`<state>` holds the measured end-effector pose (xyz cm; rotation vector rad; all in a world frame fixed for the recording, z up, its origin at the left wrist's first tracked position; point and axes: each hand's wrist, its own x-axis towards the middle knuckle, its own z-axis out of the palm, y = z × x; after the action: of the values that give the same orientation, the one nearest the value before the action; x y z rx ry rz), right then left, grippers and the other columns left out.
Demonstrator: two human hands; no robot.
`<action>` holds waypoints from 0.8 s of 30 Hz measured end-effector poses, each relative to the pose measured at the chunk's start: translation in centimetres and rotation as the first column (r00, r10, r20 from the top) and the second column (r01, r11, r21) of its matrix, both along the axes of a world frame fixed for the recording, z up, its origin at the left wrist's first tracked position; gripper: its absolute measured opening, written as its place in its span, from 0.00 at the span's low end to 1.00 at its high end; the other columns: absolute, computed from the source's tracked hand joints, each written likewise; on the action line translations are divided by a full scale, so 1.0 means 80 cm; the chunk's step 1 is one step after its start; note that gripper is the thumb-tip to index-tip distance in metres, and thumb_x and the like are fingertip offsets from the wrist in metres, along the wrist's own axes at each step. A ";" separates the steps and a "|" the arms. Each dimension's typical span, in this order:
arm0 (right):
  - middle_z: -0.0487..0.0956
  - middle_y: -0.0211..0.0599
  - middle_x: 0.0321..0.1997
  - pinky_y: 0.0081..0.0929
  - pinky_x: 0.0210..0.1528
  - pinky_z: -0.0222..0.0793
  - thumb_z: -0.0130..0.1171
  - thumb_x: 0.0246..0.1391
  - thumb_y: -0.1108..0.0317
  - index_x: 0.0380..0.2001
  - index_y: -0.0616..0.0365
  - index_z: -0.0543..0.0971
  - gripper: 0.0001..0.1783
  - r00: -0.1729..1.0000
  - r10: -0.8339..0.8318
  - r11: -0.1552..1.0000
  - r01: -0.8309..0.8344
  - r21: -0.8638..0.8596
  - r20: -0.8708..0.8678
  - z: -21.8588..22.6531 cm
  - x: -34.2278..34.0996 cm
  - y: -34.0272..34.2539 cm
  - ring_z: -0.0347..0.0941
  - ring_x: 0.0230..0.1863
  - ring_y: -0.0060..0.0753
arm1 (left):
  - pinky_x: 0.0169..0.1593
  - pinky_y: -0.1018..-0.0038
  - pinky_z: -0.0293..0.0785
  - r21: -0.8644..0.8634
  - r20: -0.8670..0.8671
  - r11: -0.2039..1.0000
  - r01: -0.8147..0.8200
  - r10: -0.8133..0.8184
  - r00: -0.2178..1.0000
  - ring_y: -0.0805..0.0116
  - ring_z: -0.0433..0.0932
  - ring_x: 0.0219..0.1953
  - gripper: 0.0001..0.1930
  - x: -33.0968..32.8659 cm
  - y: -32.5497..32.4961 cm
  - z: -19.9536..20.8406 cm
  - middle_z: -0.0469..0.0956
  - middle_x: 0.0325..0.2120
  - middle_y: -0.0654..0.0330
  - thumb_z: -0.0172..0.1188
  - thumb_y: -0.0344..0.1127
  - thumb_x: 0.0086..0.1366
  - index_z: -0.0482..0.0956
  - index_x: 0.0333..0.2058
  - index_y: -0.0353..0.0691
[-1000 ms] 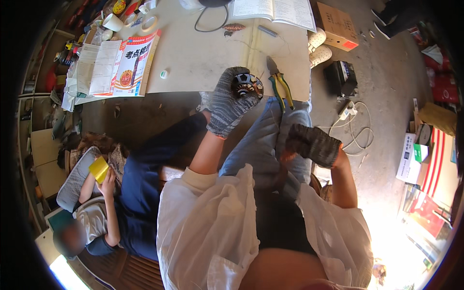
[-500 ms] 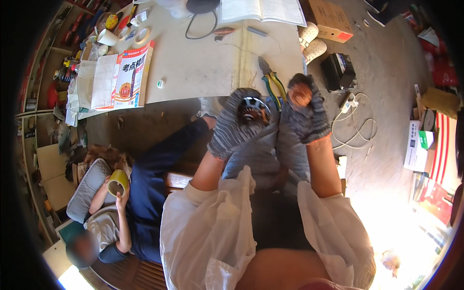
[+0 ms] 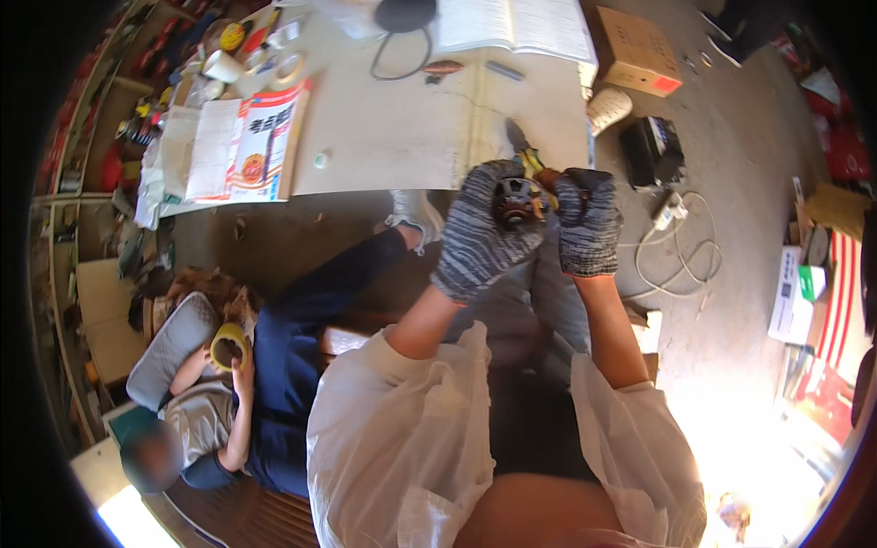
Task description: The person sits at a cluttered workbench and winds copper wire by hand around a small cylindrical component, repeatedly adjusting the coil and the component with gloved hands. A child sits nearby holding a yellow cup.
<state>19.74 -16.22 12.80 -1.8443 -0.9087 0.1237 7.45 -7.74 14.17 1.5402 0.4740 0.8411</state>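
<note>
My left hand [image 3: 482, 228], in a grey-and-black striped knit glove, is closed around a round dark motor part [image 3: 518, 203] with a toothed ring and copper inside. Close beside it, my right hand [image 3: 586, 224] in a matching glove has its fingers curled. A small copper-coloured piece [image 3: 548, 177] shows at its fingertips, next to the motor part's rim; most of it is hidden. Just beyond my hands, pliers [image 3: 519, 139] with yellow-green handles lie at the table's edge, their handles partly covered.
On the table [image 3: 393, 128] lie an open book [image 3: 516, 26], a red-and-white workbook [image 3: 265, 151] and tape rolls [image 3: 289, 68]. A seated person at left holds a yellow roll [image 3: 229, 347]. A black box [image 3: 653, 151], cardboard box [image 3: 637, 50] and white cable [image 3: 708, 251] are on the floor at right.
My right hand has turned and come in against the motor part; the copper-coloured piece, plain before, is now mostly hidden. The whole view has shifted slightly. The seated person's yellow roll has tilted.
</note>
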 end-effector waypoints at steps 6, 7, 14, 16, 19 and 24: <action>0.70 0.43 0.36 0.36 0.42 0.64 0.54 0.43 0.81 0.43 0.59 0.70 0.20 0.880 -0.105 0.986 0.029 0.167 0.463 -0.005 -0.007 0.022 0.67 0.38 0.44 | 0.43 0.76 0.72 -0.195 0.029 0.980 -0.027 0.033 0.999 0.71 0.72 0.40 0.27 0.006 0.001 -0.004 0.71 0.38 0.58 0.62 0.23 0.45 0.64 0.46 0.37; 0.70 0.44 0.36 0.38 0.41 0.64 0.56 0.40 0.81 0.42 0.60 0.70 0.21 0.817 -0.093 0.994 0.046 0.098 0.569 0.000 -0.002 0.018 0.67 0.37 0.47 | 0.43 0.76 0.72 -0.274 0.071 0.962 -0.004 0.025 0.997 0.72 0.72 0.40 0.26 0.009 0.001 -0.011 0.71 0.38 0.58 0.61 0.23 0.47 0.65 0.46 0.37; 0.73 0.44 0.34 0.32 0.39 0.66 0.55 0.48 0.74 0.38 0.60 0.73 0.12 0.995 -0.105 0.980 0.102 0.172 0.005 -0.015 0.005 0.003 0.70 0.35 0.38 | 0.43 0.77 0.72 0.141 -0.224 0.990 0.002 0.030 0.974 0.71 0.73 0.40 0.27 0.026 0.008 -0.029 0.71 0.38 0.56 0.63 0.23 0.48 0.64 0.47 0.35; 0.76 0.41 0.32 0.28 0.38 0.67 0.56 0.52 0.71 0.36 0.60 0.74 0.08 0.964 -0.114 0.948 0.178 0.262 -0.240 -0.012 0.000 0.006 0.72 0.32 0.32 | 0.43 0.77 0.73 0.203 -0.282 0.979 -0.012 0.070 0.957 0.70 0.73 0.40 0.28 0.028 0.004 -0.021 0.71 0.38 0.56 0.64 0.24 0.46 0.63 0.47 0.35; 0.72 0.30 0.32 0.20 0.34 0.65 0.53 0.55 0.73 0.37 0.58 0.71 0.07 0.978 -0.179 0.963 0.152 0.223 0.106 -0.012 -0.001 0.005 0.65 0.29 0.19 | 0.42 0.69 0.72 0.190 -0.314 0.981 -0.040 0.099 0.944 0.58 0.74 0.39 0.29 0.032 0.006 -0.034 0.72 0.37 0.50 0.67 0.33 0.43 0.66 0.45 0.34; 0.72 0.30 0.36 0.23 0.37 0.66 0.53 0.55 0.73 0.39 0.59 0.69 0.09 0.988 -0.101 0.934 0.135 0.331 -0.116 -0.032 -0.006 0.002 0.67 0.33 0.21 | 0.41 0.64 0.73 0.203 -0.303 0.974 -0.097 0.156 0.940 0.52 0.75 0.37 0.28 0.034 0.005 -0.046 0.72 0.36 0.48 0.67 0.36 0.42 0.68 0.43 0.36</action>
<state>19.29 -16.07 10.21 -1.5521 -0.6999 -0.0179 10.19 -7.35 10.48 1.8456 0.7536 0.7536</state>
